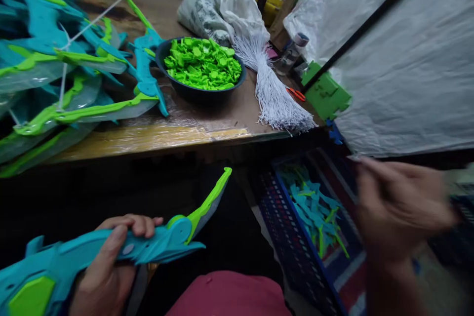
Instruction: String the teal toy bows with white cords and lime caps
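My left hand (107, 266) is wrapped round a teal toy bow (74, 256), which lies across the lower left with its grip in my fingers. A bright green limb (211, 202) with a pale clear strip sticks up from the bow's right end, and a green panel sits at its left end. Off to the right, my right hand (400, 202) is raised and smeared by motion, thumb and forefinger pinched together. A small whitish bit shows at the fingertips, too blurred to name.
On the table (177, 123) are a pile of teal and green toy bows (44, 24), a dark bowl (170, 76) of green plastic pieces, a bundle of white strings (274, 94) and orange-handled scissors (296, 94). A blue crate (296, 237) with bow parts stands below, right.
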A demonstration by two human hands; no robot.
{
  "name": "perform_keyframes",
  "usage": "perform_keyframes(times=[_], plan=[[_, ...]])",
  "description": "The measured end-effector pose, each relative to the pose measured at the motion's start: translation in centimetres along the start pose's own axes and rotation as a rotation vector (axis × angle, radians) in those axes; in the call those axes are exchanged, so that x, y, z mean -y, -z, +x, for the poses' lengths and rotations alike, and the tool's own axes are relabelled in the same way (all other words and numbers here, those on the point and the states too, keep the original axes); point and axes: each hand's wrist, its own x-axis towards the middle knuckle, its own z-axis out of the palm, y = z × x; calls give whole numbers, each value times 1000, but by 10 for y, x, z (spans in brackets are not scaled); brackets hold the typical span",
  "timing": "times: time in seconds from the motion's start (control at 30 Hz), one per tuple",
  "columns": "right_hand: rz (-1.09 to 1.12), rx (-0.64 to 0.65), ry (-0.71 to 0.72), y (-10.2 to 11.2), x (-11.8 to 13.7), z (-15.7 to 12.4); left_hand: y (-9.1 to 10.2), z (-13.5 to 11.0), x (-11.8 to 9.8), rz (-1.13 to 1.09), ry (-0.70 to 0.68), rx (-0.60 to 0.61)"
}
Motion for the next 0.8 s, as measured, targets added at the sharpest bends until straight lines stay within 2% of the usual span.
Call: perform_keyframes(times=[0.07, 0.13, 0.2, 0.27, 0.47, 0.63, 0.8], plan=[[152, 131, 62, -29, 32, -20, -1, -4, 3, 21, 40, 1], [320, 266, 16, -60, 67, -40, 1, -7, 6, 36, 62, 2], [420, 332, -48, -86, 94, -57, 3, -8, 8, 45, 63, 3], [465, 351, -77, -104, 109, -67, 6, -7, 9, 51, 37, 20], [474, 393, -15, -125, 113, -70, 6, -5, 4, 106, -8, 119], [456, 413, -3, -134, 113, -74, 1, -6, 3, 125, -1, 116], [443, 424, 2, -141, 114, -77, 4, -4, 4, 125, -56, 146]])
